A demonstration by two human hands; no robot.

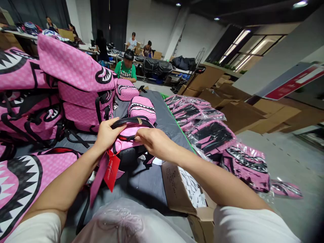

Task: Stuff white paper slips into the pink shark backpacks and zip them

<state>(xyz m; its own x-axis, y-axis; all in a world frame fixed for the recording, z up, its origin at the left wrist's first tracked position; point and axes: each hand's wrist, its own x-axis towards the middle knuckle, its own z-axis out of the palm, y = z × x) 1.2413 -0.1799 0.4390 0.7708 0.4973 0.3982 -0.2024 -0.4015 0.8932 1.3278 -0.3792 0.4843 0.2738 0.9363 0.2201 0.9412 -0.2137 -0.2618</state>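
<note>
At near right, a carton [174, 189] of white pieces [193, 190] seems set within reach. Over the counter [144, 189], a red tag [111, 171] dangles from the pink bag [133, 131]; the left hand [107, 133] grips its black rim [129, 120], the right hand [153, 139] pinches its opening's edge, probably spreading it. Just behind stands a pink pouch [142, 105].

bag workshop, people [126, 70] at worktables [162, 109], stacked pink backpacks [73, 67], plastic-wrapped bags [212, 135], cardboard [240, 116]
</note>
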